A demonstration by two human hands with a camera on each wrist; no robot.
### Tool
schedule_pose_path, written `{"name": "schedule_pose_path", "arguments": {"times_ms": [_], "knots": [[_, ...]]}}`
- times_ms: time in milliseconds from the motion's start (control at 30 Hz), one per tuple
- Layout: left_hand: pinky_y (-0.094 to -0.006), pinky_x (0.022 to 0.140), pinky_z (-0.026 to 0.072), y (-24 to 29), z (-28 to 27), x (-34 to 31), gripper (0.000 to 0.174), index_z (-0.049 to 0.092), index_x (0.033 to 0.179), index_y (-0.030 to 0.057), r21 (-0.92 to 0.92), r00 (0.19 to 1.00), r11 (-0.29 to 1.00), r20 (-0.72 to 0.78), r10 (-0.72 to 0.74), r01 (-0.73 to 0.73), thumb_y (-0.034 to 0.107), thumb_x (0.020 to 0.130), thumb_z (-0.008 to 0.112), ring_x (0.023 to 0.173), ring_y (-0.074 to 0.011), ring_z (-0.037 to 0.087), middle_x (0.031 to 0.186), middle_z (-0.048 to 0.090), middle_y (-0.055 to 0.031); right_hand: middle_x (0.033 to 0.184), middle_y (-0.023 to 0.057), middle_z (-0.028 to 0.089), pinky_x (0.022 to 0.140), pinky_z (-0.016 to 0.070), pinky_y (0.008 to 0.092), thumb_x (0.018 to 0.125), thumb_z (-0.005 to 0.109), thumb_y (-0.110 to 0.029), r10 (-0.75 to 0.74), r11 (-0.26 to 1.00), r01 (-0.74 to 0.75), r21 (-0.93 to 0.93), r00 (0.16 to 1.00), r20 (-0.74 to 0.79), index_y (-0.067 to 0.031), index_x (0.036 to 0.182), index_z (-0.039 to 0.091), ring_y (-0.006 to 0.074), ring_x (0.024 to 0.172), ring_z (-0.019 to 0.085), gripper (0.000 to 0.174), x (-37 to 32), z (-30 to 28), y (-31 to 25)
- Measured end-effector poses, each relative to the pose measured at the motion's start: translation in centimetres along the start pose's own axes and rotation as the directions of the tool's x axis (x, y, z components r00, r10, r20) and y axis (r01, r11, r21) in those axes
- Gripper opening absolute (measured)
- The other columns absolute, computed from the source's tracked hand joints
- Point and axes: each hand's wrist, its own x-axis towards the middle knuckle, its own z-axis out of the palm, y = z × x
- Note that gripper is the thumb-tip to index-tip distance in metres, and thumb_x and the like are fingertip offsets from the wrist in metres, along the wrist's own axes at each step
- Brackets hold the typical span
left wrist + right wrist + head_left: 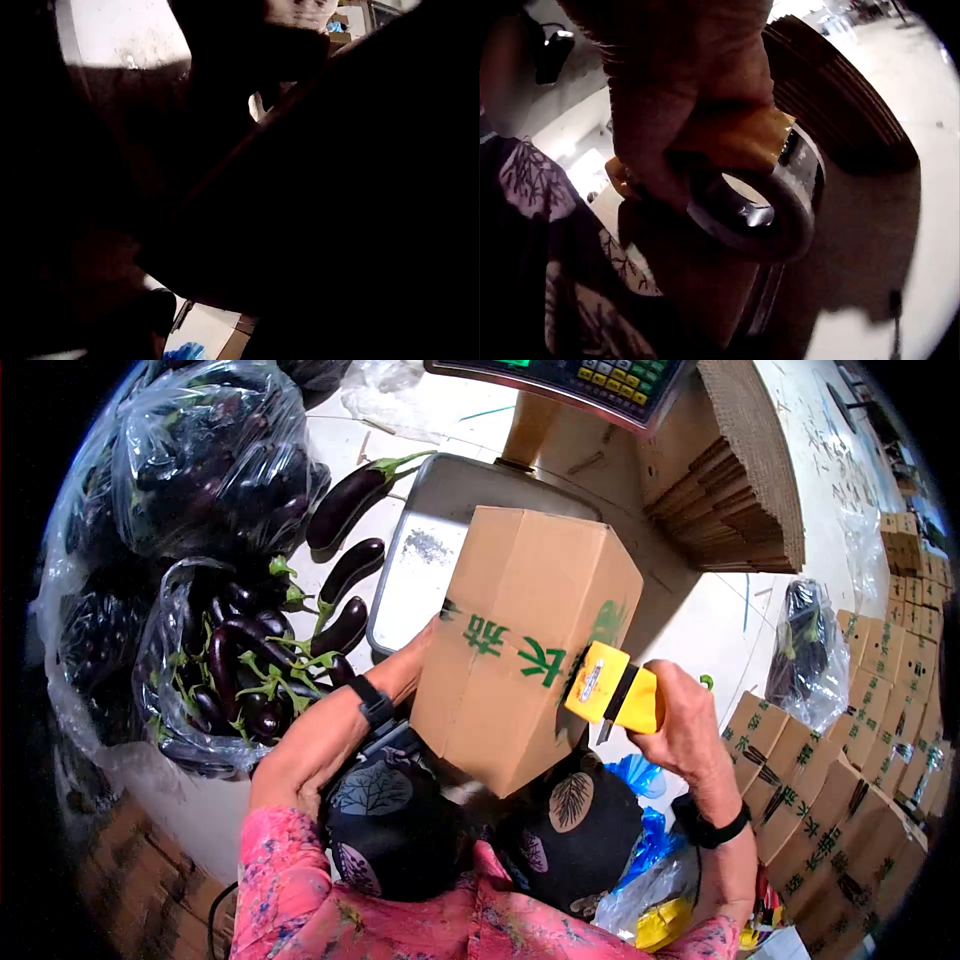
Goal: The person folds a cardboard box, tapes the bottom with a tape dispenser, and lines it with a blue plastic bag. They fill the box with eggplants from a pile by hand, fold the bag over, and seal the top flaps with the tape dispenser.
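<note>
A cardboard box (500, 630) with green printed characters stands tilted over the person's lap in the head view. At its left side is the left hand (426, 648), its fingers hidden behind the box. The right hand (685, 715) grips a yellow tape dispenser (605, 685) close against the box's right side. In the right wrist view, a roll of tape (791, 225) sits in the dispenser under the right hand (682, 97). The left wrist view is mostly dark.
A metal scale platform (415, 550) lies behind the box, below a keypad display (620, 380). Eggplants (350, 505) and open plastic bags (215, 470) of eggplants fill the left. Flattened cardboard (740, 480) stands at back right, with packed boxes (830, 810) farther right.
</note>
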Motion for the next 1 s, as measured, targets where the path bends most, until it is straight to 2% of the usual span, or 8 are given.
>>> {"name": "schedule_pose_path", "arguments": {"times_ms": [200,233,300,400,600,800,900,1000], "knots": [[-0.0329,0.099,0.0442,3.9,-2.1,1.8,0.050,0.044,0.140,-0.0010,0.356,0.998,0.934,0.029,-0.054,0.040,0.029,0.100,0.050,0.120,-0.0179,0.051,0.137,0.052,-0.0110,0.084,0.0205,0.061,0.068,0.0500,0.0463,0.066,0.074,-0.018,0.099,0.981,-0.076,-0.180,0.988,0.121,-0.0030,0.099,0.046,0.0419,0.078,0.061,0.046,2.9,-1.1,-4.7],[-0.0332,0.101,0.0425,4.6,-2.3,2.4,0.054,0.042,0.141,-0.0022,-0.059,0.998,0.997,-0.032,-0.049,0.047,0.035,0.102,0.045,0.122,-0.0173,0.050,0.138,0.052,-0.0109,0.083,0.0208,0.061,0.069,0.0502,0.0469,0.066,0.074,-0.018,0.075,0.985,-0.052,-0.167,0.988,0.137,-0.0023,0.098,0.045,0.0421,0.079,0.061,0.046,4.0,-1.6,-6.2],[-0.0319,0.104,0.0385,7.0,-1.7,-0.5,0.055,0.043,0.141,-0.0004,0.222,0.959,0.951,-0.133,0.249,-0.216,0.040,0.103,0.039,0.122,-0.0193,0.052,0.133,0.055,-0.0125,0.084,0.0214,0.062,0.068,0.0511,0.0465,0.067,0.075,-0.020,0.048,0.980,-0.009,-0.198,0.980,0.194,-0.0007,0.099,0.046,0.0414,0.079,0.063,0.047,6.1,-1.2,-8.5],[-0.0337,0.111,0.0303,8.3,-0.6,-2.6,0.067,0.033,0.146,-0.0013,0.686,0.942,0.690,-0.019,0.335,-0.232,0.047,0.100,0.037,0.134,-0.0301,0.042,0.143,0.046,-0.0213,0.084,0.0209,0.064,0.065,0.0534,0.0463,0.070,0.075,-0.026,0.032,0.964,0.015,-0.265,0.985,0.171,0.0005,0.101,0.048,0.0367,0.074,0.067,0.049,8.8,0.9,-11.6],[-0.0377,0.112,0.0306,6.6,-2.7,-1.8,0.078,0.023,0.149,-0.0049,0.869,0.906,0.445,0.009,0.422,-0.216,0.053,0.099,0.037,0.138,-0.0383,0.037,0.147,0.038,-0.0296,0.073,0.0212,0.063,0.060,0.0550,0.0433,0.068,0.073,-0.019,-0.021,0.965,0.043,-0.260,0.996,0.087,0.0011,0.089,0.053,0.0371,0.066,0.067,0.035,10.5,2.4,-13.0],[-0.0406,0.102,0.0417,6.9,-3.9,-0.7,0.062,0.036,0.147,0.0107,0.804,0.938,0.575,-0.067,0.340,-0.152,0.050,0.099,0.039,0.123,-0.0405,0.053,0.134,0.054,-0.0247,0.074,0.0218,0.064,0.061,0.0546,0.0453,0.068,0.072,-0.018,-0.034,0.975,0.062,-0.214,0.991,0.132,0.0007,0.092,0.053,0.0371,0.067,0.067,0.036,11.9,3.4,-13.9],[-0.0419,0.098,0.0440,7.3,-2.8,-1.4,0.058,0.039,0.144,0.0098,0.849,0.903,0.511,-0.107,0.417,-0.135,0.048,0.099,0.040,0.119,-0.0419,0.055,0.128,0.058,-0.0244,0.076,0.0210,0.065,0.062,0.0540,0.0468,0.068,0.073,-0.020,-0.195,0.965,0.194,-0.175,0.981,0.012,0.0012,0.098,0.051,0.0383,0.069,0.067,0.042,10.8,2.9,-12.3],[-0.0433,0.092,0.0461,9.2,-0.3,-2.4,0.060,0.040,0.142,0.0068,0.832,0.920,0.541,-0.114,0.374,-0.117,0.047,0.097,0.042,0.110,-0.0441,0.059,0.119,0.062,-0.0260,0.083,0.0201,0.063,0.065,0.0538,0.0470,0.071,0.075,-0.021,-0.055,0.974,0.095,-0.207,0.980,0.190,0.0004,0.103,0.047,0.0382,0.075,0.066,0.047,9.2,0.4,-11.8]]}}
